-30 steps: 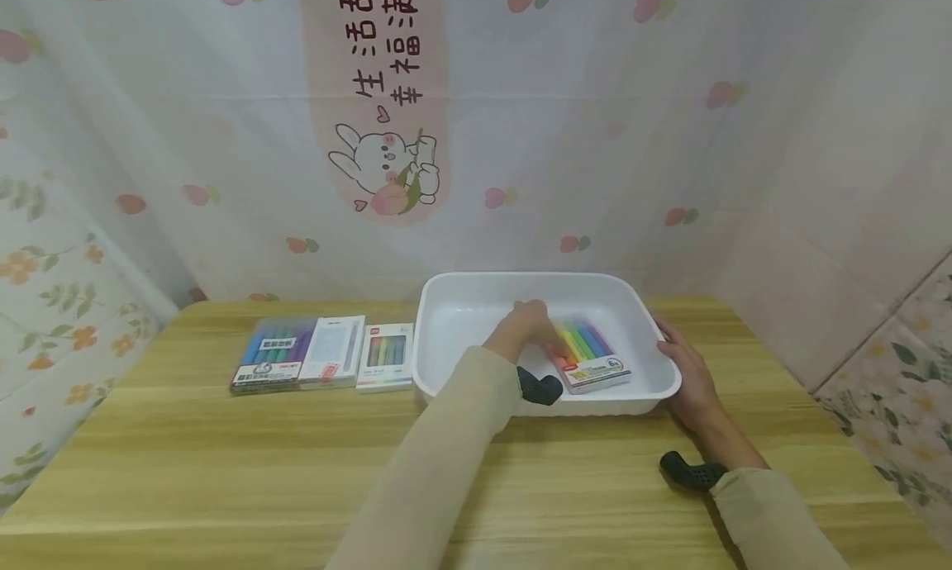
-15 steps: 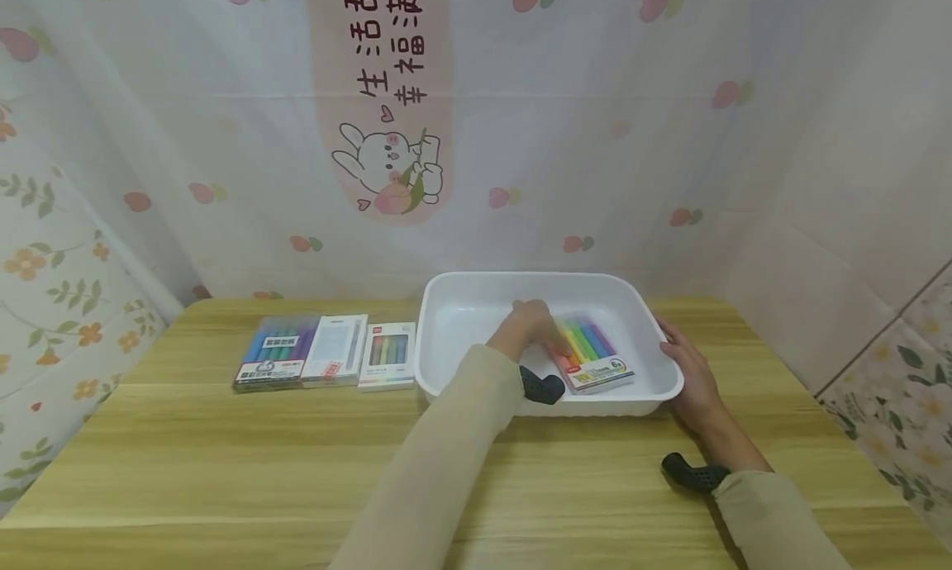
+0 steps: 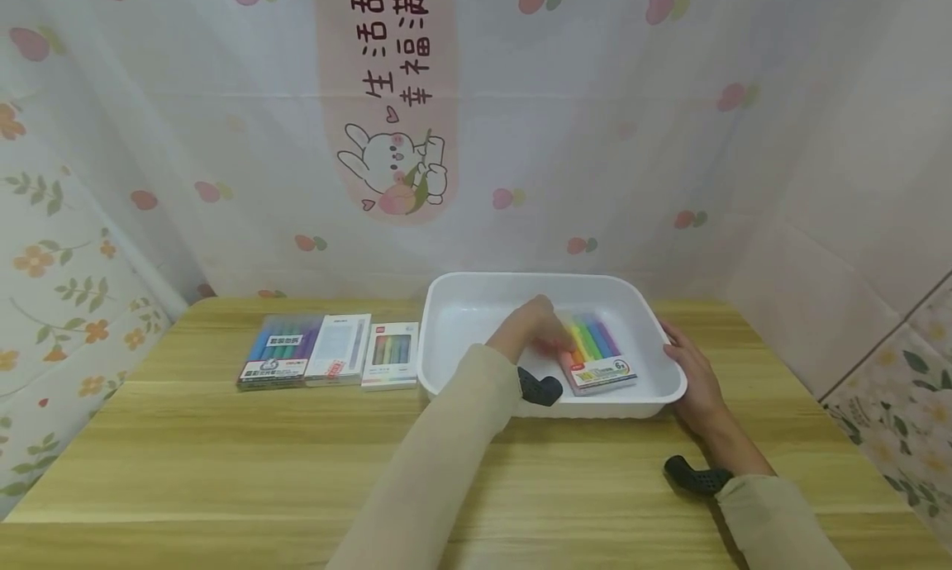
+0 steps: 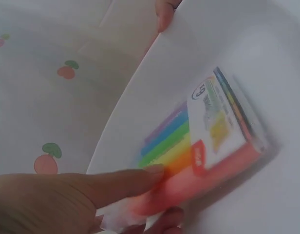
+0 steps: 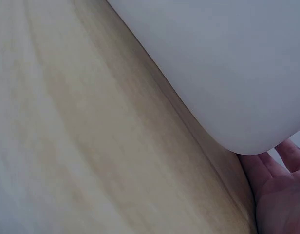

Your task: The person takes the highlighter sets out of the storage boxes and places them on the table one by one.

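A clear-fronted pack of rainbow-coloured highlighter pens (image 3: 599, 359) lies in the right part of a white plastic tray (image 3: 476, 395). My left hand (image 3: 530, 326) reaches into the tray and pinches the pack at its left end. In the left wrist view, the thumb of my left hand (image 4: 77, 195) lies on top of the pack (image 4: 177, 173), with fingertips curled below it. My right hand (image 3: 695, 384) holds the tray's right side, its thumb over the rim. From the right wrist view, fingers of my right hand (image 5: 281, 190) sit against the tray's outer wall (image 5: 223, 73).
Left of the tray, three packs stand side by side on the wooden table (image 3: 245, 463): a clear pack of pens (image 3: 281, 347), a white pack (image 3: 338, 351) and a white box with a coloured pen picture (image 3: 391, 353). A patterned curtain (image 3: 565, 140) hangs behind.
The whole head view has shifted slightly. Within the tray, my left hand and the highlighter pack have barely moved. My right hand stays on the tray's right side.
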The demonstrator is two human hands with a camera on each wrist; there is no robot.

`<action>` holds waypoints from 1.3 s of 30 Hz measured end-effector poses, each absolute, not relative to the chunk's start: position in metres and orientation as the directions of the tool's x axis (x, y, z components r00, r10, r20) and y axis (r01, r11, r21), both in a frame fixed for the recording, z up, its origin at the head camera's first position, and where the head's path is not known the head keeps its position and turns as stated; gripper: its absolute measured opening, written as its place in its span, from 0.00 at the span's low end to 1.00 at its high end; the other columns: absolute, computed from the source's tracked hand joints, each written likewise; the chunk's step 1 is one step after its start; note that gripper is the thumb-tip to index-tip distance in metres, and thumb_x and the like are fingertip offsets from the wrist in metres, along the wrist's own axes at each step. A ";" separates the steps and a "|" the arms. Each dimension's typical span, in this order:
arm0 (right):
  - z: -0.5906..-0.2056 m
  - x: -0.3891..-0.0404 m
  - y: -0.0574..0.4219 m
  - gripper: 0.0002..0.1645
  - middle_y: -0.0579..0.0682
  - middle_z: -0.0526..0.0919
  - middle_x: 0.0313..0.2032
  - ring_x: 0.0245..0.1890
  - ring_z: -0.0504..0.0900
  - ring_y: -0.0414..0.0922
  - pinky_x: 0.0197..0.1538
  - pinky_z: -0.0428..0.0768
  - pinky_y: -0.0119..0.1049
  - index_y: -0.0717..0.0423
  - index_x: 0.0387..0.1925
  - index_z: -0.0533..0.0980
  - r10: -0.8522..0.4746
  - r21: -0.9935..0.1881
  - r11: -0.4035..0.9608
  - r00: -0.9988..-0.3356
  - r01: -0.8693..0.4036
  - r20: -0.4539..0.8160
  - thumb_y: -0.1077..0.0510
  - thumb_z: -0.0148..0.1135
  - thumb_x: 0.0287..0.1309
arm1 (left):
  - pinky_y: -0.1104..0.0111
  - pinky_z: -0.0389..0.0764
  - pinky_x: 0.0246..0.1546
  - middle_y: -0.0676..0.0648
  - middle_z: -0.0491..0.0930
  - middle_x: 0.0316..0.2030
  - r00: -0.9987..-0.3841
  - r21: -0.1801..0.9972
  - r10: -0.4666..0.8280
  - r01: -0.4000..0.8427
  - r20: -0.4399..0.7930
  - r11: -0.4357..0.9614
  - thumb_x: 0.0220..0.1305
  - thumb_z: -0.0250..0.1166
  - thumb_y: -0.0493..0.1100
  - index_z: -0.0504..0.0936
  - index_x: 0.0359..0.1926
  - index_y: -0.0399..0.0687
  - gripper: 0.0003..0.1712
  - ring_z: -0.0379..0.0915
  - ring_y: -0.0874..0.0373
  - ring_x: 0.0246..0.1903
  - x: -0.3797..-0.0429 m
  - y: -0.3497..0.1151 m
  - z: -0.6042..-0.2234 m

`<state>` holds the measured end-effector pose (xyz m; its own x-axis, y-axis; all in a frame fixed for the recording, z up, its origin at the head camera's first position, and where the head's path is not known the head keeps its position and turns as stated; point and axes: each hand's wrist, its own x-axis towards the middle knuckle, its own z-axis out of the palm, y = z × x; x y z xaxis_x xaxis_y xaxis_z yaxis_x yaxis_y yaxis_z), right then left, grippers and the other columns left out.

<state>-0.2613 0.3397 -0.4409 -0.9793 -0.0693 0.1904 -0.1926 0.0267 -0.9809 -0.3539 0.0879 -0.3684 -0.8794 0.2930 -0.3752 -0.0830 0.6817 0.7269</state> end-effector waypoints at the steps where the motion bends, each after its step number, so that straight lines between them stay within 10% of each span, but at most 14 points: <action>1: -0.441 -0.261 0.340 0.32 0.40 0.68 0.67 0.56 0.77 0.27 0.53 0.81 0.22 0.55 0.79 0.52 -0.069 -0.981 0.029 -0.979 -0.192 0.190 0.52 0.38 0.80 | 0.70 0.77 0.34 0.45 0.76 0.43 -0.881 0.735 0.290 -0.092 -0.375 0.672 0.51 0.79 0.43 0.70 0.64 0.36 0.42 0.73 0.56 0.31 -0.354 0.088 -0.369; 6: -0.441 -0.261 0.340 0.33 0.56 0.59 0.76 0.55 0.76 0.23 0.53 0.80 0.20 0.52 0.80 0.51 -0.058 -0.979 0.107 -0.984 -0.174 0.169 0.49 0.37 0.80 | 0.71 0.77 0.30 0.42 0.73 0.47 -0.883 0.797 0.271 -0.169 -0.384 0.580 0.54 0.77 0.40 0.55 0.75 0.37 0.54 0.73 0.56 0.27 -0.354 0.086 -0.369; 9: -0.440 -0.262 0.341 0.33 0.65 0.50 0.78 0.55 0.75 0.22 0.52 0.80 0.19 0.51 0.80 0.51 -0.058 -0.972 0.160 -0.985 -0.172 0.164 0.47 0.36 0.80 | 0.70 0.79 0.29 0.42 0.76 0.44 -0.899 0.836 0.259 -0.181 -0.354 0.518 0.55 0.74 0.36 0.62 0.72 0.35 0.46 0.73 0.57 0.26 -0.353 0.085 -0.369; 19: -0.438 -0.262 0.343 0.34 0.60 0.49 0.80 0.56 0.75 0.22 0.53 0.79 0.19 0.52 0.80 0.49 -0.079 -0.977 0.122 -0.983 -0.176 0.167 0.47 0.37 0.80 | 0.58 0.88 0.47 0.40 0.75 0.53 -0.937 0.938 0.245 -0.169 -0.248 0.302 0.56 0.68 0.28 0.63 0.72 0.46 0.44 0.78 0.52 0.39 -0.342 0.077 -0.362; 39: -0.439 -0.261 0.342 0.34 0.56 0.50 0.80 0.55 0.74 0.20 0.52 0.78 0.17 0.52 0.80 0.50 -0.069 -0.975 0.133 -0.983 -0.180 0.172 0.48 0.37 0.81 | 0.61 0.89 0.37 0.36 0.76 0.60 -0.966 0.949 0.228 -0.043 -0.120 0.314 0.57 0.70 0.28 0.61 0.73 0.55 0.46 0.81 0.46 0.48 -0.335 0.049 -0.357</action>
<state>-0.2610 0.3424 -0.4391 -0.9827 -0.0686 0.1721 -0.1800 0.1334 -0.9746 -0.3353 0.0485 -0.3572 -0.9662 0.2282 -0.1195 -0.0432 0.3137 0.9485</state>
